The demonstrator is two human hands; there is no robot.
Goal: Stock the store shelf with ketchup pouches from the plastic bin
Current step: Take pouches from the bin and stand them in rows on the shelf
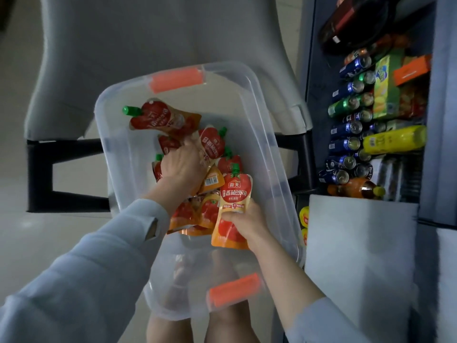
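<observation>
Progress judged slight: the ketchup pouches (163, 117) lie heaped in the plastic bin (272, 169), and none shows on the shelf (314, 70). The right hand (247, 224) grips the upright pouch (235, 194) inside the bin. The left hand (181, 167) curls onto the second pouch (210, 144).

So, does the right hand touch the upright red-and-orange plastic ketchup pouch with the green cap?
Touching. The head view shows the right hand gripping the lower half of the upright red-and-orange ketchup pouch, thumb across its front.
</observation>
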